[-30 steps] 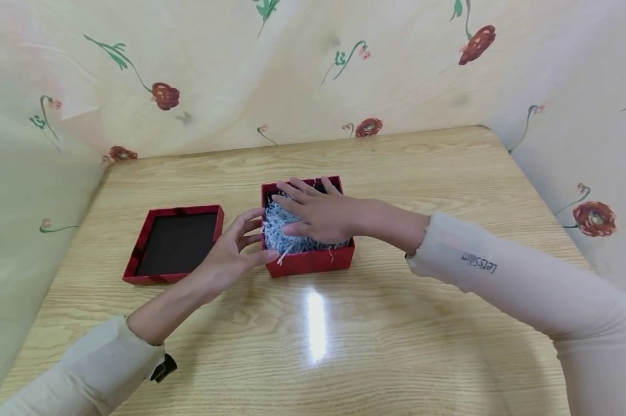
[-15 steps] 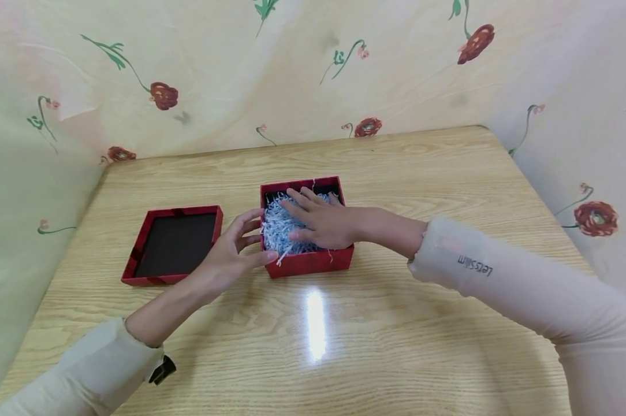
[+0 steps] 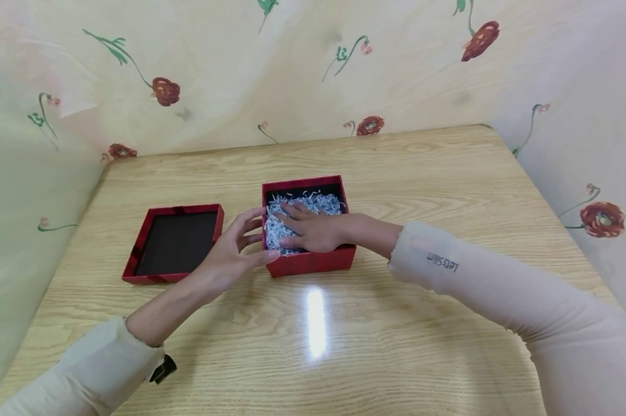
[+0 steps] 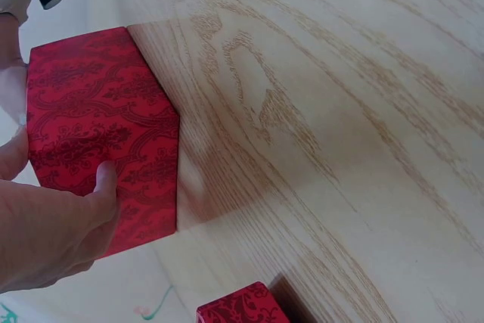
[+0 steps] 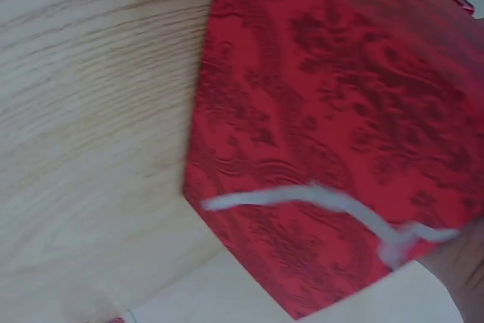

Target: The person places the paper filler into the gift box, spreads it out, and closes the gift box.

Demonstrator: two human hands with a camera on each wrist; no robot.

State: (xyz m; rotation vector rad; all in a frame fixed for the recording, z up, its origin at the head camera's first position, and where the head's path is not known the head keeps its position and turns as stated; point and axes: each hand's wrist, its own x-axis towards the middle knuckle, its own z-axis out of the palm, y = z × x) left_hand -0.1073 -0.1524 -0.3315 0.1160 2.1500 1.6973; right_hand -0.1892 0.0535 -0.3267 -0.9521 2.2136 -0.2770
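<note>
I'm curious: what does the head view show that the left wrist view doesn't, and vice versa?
Only the head view: the shredded paper, the shallow lid's black inside, and lettering on the right sleeve.

Only the left wrist view: the scrollwork in crisp detail.

Both: the red box, left hand, wooden table and flowered backdrop.

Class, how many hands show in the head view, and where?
2: the left hand touches the left side of the red box; the right hand lies on the shredded paper inside.
</note>
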